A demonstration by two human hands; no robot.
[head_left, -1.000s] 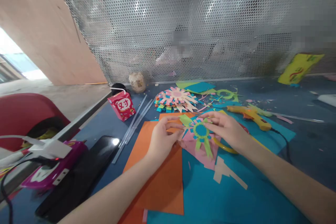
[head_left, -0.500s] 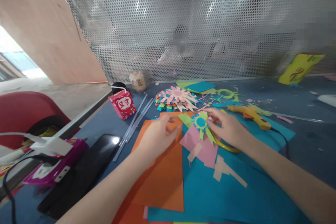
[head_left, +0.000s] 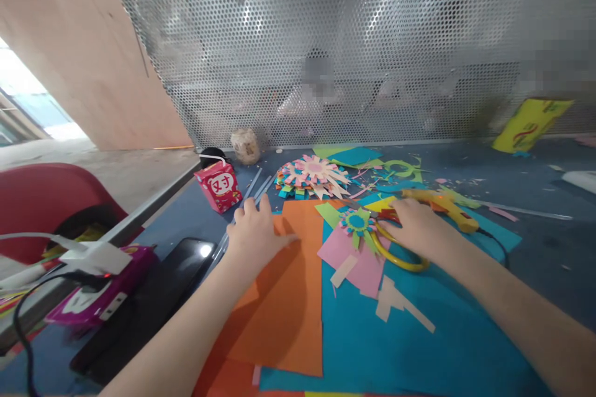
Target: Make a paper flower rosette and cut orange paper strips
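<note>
Some scissors (head_left: 404, 266), presumably laid mid-frame for reach, are touched by the right hand (head_left: 414, 223), grip unclear; the left hand (head_left: 251, 234) is spread wide.

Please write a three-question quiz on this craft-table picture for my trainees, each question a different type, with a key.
1. Multiple choice: which of these is nearest the right hand?
A: bright yellow packet
B: metal scissors with a yellow loop handle
C: red chair

2. True or false: a white bent straw tops the red printed drink carton.

3. Fill the blank: the small blue-centred, green-ringed paper rosette lies partly over a ____ paper sheet.

Key: 1 B; 2 true; 3 pink.
</note>
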